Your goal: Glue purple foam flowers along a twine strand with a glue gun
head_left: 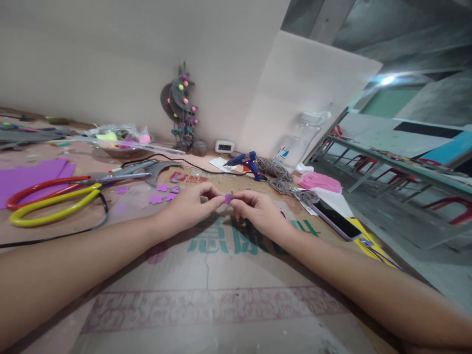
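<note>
Between my two hands, just above the printed cardboard [206, 314], is a small purple flower cutout [227, 198]. My left hand [197, 201] pinches its left side between thumb and forefinger. On the other side my right hand [258, 211] is closed in a pinch, with a small grey bit showing at its fingertips. Several flat purple flower cutouts [156, 198] lie on the cardboard to the left of my left hand. A blue glue gun [246, 162] lies beyond my hands.
Scissors with red and yellow handles [55, 196] and purple sheets [33, 179] lie at left. Behind are a bowl of pompoms [121, 140], a grey moon ornament [180, 105] and a small clock [224, 146]. Grey cord [276, 172], a bottle [298, 140] and a phone [337, 219] are at right.
</note>
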The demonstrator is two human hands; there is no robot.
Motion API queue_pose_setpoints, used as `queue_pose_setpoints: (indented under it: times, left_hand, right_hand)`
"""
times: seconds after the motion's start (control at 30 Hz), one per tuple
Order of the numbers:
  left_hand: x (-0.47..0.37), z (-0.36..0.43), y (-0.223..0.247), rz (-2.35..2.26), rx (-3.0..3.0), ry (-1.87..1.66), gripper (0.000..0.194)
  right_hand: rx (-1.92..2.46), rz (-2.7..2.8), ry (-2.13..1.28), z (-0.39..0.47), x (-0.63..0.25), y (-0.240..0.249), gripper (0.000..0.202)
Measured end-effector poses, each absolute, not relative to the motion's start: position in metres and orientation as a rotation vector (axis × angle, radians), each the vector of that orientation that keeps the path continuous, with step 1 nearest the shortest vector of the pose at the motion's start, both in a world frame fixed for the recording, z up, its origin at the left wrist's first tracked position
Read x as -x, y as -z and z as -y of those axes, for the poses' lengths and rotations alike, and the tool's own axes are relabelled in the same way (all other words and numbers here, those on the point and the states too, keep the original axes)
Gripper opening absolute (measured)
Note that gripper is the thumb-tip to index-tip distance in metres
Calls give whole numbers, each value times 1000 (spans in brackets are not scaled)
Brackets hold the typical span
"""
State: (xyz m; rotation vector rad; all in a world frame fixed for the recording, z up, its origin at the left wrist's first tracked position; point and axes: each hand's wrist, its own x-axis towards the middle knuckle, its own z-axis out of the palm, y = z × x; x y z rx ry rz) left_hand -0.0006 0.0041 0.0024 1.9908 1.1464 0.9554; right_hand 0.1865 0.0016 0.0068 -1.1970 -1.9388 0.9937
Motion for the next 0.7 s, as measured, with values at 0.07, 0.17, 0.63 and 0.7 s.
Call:
queue_pose_setpoints:
  times: [0.07, 0.17, 0.63, 0.7]
  left_hand:
    - [0, -5, -2, -1127, -1950, -972, 27]
    - [1, -7, -2, -1093, -1896, -992, 27]
    - [2, -6, 1, -1133, -1994, -881, 29]
    - [3, -6, 2, -1126, -2011, -858, 29]
  right_hand:
    - [1160, 1930, -979, -3, -187, -7, 33]
    - [1152, 1847, -998, -6, -189, -5, 37]
    - [1201, 1840, -991, 0, -184, -8, 19]
    - [1204, 1835, -991, 0, -184, -9, 19]
